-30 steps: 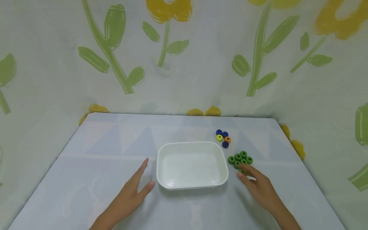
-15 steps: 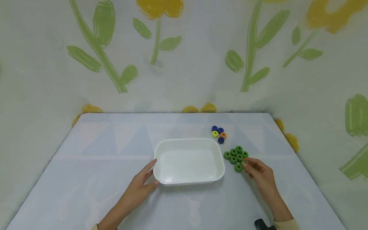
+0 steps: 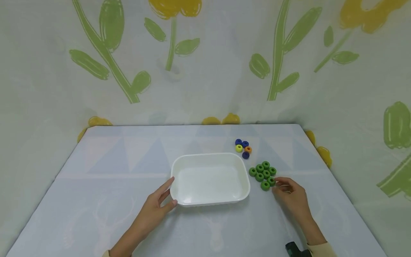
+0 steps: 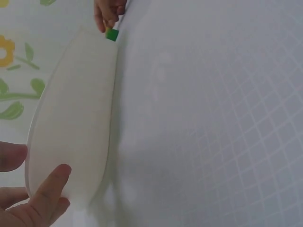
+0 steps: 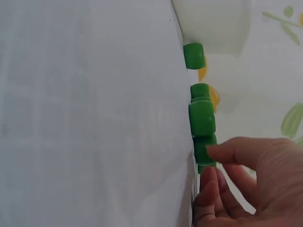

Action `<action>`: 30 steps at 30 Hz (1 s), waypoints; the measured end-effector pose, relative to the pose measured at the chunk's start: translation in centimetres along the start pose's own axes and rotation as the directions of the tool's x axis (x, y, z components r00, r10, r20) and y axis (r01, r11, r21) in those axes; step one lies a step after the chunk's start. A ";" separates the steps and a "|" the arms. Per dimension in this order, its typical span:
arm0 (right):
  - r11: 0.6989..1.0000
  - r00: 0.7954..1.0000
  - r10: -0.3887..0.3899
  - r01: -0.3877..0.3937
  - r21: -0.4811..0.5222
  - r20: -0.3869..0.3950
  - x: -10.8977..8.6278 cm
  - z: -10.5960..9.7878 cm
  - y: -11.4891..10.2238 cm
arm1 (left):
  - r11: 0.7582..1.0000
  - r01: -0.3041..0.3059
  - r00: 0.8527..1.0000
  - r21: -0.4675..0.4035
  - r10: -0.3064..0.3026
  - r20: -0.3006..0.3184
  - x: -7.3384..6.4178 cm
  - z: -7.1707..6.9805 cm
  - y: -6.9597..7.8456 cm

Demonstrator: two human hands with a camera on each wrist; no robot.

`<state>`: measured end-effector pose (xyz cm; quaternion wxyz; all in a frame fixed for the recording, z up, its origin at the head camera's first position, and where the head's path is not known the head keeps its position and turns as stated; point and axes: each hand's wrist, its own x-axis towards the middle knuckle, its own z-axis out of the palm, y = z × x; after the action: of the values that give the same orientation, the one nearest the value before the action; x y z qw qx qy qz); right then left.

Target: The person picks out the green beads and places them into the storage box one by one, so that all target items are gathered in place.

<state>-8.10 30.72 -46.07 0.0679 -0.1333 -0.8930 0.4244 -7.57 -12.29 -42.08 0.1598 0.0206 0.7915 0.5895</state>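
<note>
A white tray [image 3: 210,178] stands in the middle of the table, nothing in it. My left hand [image 3: 154,210] holds its near left corner, index finger along the left rim and thumb at the front; in the left wrist view my fingers lie on both sides of the tray edge. Right of the tray sits a loose cluster of several green beads [image 3: 259,177]. My right hand [image 3: 293,198] is at the cluster's near right end, fingers bent, thumb and index tips right beside the nearest green bead [image 5: 203,150], which overlaps a fingertip in the right wrist view.
Behind the green cluster, near the tray's far right corner, lie two blue beads [image 3: 238,142], a yellow bead [image 3: 239,148], an orange bead [image 3: 248,149] and a dark blue bead [image 3: 245,155]. A flower-patterned sheet [image 3: 205,71] hangs behind the pale table [image 3: 128,192].
My left hand has moved right onto the tray's corner. My right hand first reached over the nearest green beads, then shifted slightly right, uncovering the bead at its fingertips. The head view has shifted slightly.
</note>
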 end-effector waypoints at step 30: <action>0.993 1.000 -0.007 0.008 -0.117 0.012 1.1 0.8 0.1 | 0.959 -0.001 0.985 -0.283 -0.048 -0.167 0.3 0.8 0.0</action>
<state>-9.34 30.56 -46.66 0.0564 -0.1313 -0.9173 0.3718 -7.61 -11.47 -42.39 0.0993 -0.0629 0.7103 0.6940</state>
